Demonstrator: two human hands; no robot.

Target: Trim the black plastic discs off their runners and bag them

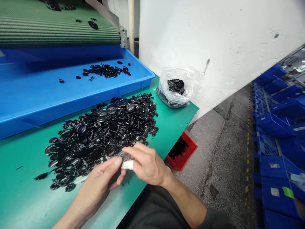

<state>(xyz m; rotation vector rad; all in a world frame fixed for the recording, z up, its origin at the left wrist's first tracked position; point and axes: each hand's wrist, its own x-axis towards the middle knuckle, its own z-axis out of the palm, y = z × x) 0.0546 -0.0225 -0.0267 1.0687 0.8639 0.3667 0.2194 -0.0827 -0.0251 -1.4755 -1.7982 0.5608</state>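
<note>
Between my two hands is a round black plastic disc [124, 156], just above the near edge of a heap of parts. My left hand [103, 176] pinches it with the thumb on top. From the other side my right hand [147, 162] grips the same disc; white tape wraps one finger. Beyond them spreads the heap of black plastic parts [102, 130], round discs mixed with small branched scraps. A thin whitish stick [80, 180] pokes out near my left wrist. Parts of the fingers under the disc are hidden.
A blue tray [71, 92] with scattered black pieces sits below a green conveyor belt [59, 28]. At the green table's [176, 117] far corner stands a clear bag [175, 97] of discs. A red bin [182, 159] is on the floor; blue crates [274, 143] line the right.
</note>
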